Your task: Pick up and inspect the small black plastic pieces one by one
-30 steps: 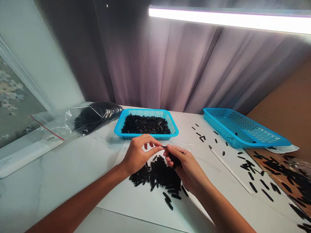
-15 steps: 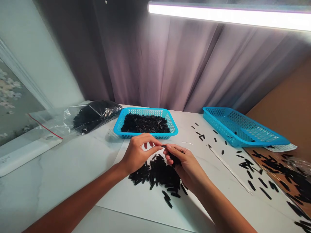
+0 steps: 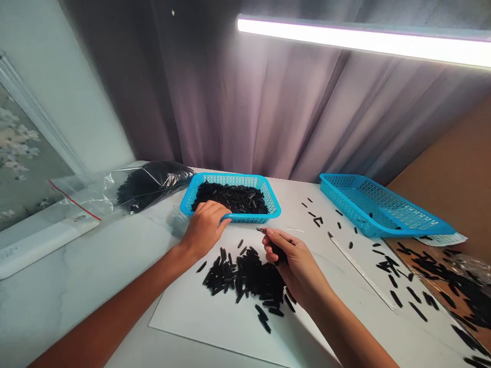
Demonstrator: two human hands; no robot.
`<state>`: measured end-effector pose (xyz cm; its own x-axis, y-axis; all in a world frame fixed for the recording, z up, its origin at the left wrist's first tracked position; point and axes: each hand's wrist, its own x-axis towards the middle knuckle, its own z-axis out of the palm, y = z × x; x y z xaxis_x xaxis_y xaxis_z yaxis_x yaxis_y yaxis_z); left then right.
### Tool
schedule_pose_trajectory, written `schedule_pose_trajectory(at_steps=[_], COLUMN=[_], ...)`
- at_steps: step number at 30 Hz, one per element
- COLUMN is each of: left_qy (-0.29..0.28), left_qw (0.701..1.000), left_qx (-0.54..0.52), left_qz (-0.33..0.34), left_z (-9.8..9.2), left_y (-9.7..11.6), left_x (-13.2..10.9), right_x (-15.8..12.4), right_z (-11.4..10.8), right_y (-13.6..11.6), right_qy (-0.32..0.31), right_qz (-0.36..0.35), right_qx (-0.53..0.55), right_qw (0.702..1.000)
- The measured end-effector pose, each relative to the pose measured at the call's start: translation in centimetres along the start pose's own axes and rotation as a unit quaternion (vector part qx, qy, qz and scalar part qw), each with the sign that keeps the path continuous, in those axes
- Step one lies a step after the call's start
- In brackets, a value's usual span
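Note:
My left hand point(image 3: 205, 228) bends over the front left rim of a blue perforated basket point(image 3: 274, 207) filled with thin black strips point(image 3: 233, 197). Its fingers are curled together with their tips hidden, so what they hold cannot be made out. To the right, my right hand point(image 3: 286, 248) is closed around a dark tool point(image 3: 261, 230) whose thin, shiny tip points left from between thumb and forefinger. Most of that tool is covered by the palm. Below both hands lies a loose pile of short black pieces point(image 3: 249, 273) on a white board point(image 3: 192, 317).
At the back left rests a clear plastic bag point(image 3: 153, 184) of black material, beside a white bar-shaped object point(image 3: 46, 245). A second blue basket point(image 3: 383, 204) stands at right. Several black pieces point(image 3: 389, 263) and a slim white stick point(image 3: 362, 271) lie nearby.
My left hand has parted from the right hand's fingertips and moved left to the basket's front rim. The right hand stays nearly in place, the thin tip now uncovered.

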<state>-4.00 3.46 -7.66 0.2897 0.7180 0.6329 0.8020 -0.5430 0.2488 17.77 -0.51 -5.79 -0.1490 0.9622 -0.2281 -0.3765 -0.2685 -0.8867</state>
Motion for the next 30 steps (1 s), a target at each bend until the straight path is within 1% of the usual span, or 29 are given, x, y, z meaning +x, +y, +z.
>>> schedule_pose_trajectory(at_steps=[3, 6, 9, 12, 14, 16, 18, 20, 22, 23, 24, 26, 30], left_qy=[-0.003, -0.028, -0.050, -0.049, -0.046, -0.043, -0.025, 0.005, 0.027, 0.028, 0.020, -0.003, -0.054], left_qw=[0.999, 0.992, 0.981, 0.980, 0.981, 0.980, 0.984, 0.989, 0.986, 0.982, 0.979, 0.975, 0.965], left_qx=[0.024, 0.033, 0.040, 0.049, 0.053, 0.060, 0.044, -0.027, -0.119, -0.153, -0.172, -0.193, -0.233], left_qz=[0.045, 0.121, 0.180, 0.186, 0.183, 0.183, 0.173, 0.145, 0.112, 0.104, 0.104, 0.113, 0.109], left_z=[-0.2, -0.7, -0.9, -0.8, -0.7, -0.8, -1.0, -1.4, -1.7, -1.9, -1.9, -2.0, -1.7], left_y=[0.7, 2.2, 3.6, 4.2, 4.3, 4.3, 4.6, 5.2, 5.8, 6.1, 6.3, 6.3, 5.7], left_x=[0.1, 0.1, -0.1, -0.4, -0.5, -0.5, -0.4, -0.3, -0.2, -0.1, -0.1, 0.0, -0.1], right_x=[0.1, 0.2, 0.2, 0.2, 0.2, 0.1, -0.2, -0.7, -1.2, -1.4, -1.6, -1.8, -1.7], right_z=[0.0, -0.1, -0.4, -0.7, -0.8, -0.7, -0.3, 0.2, 0.8, 1.0, 1.2, 1.5, 1.6], right_y=[-0.5, -1.1, -1.5, -1.6, -1.7, -1.8, -1.9, -1.8, -1.5, -1.3, -1.1, -0.7, -0.6], right_qy=[0.026, 0.069, 0.107, 0.130, 0.129, 0.108, 0.069, 0.011, -0.049, -0.070, -0.083, -0.090, -0.093], right_qz=[-0.036, -0.091, -0.135, -0.158, -0.162, -0.155, -0.123, -0.066, 0.002, 0.029, 0.051, 0.068, 0.044], right_qx=[-0.015, -0.034, -0.090, -0.155, -0.156, -0.123, -0.073, -0.025, 0.000, 0.010, 0.018, 0.022, -0.027], right_qw=[0.999, 0.993, 0.981, 0.967, 0.966, 0.974, 0.987, 0.997, 0.999, 0.997, 0.995, 0.993, 0.994])
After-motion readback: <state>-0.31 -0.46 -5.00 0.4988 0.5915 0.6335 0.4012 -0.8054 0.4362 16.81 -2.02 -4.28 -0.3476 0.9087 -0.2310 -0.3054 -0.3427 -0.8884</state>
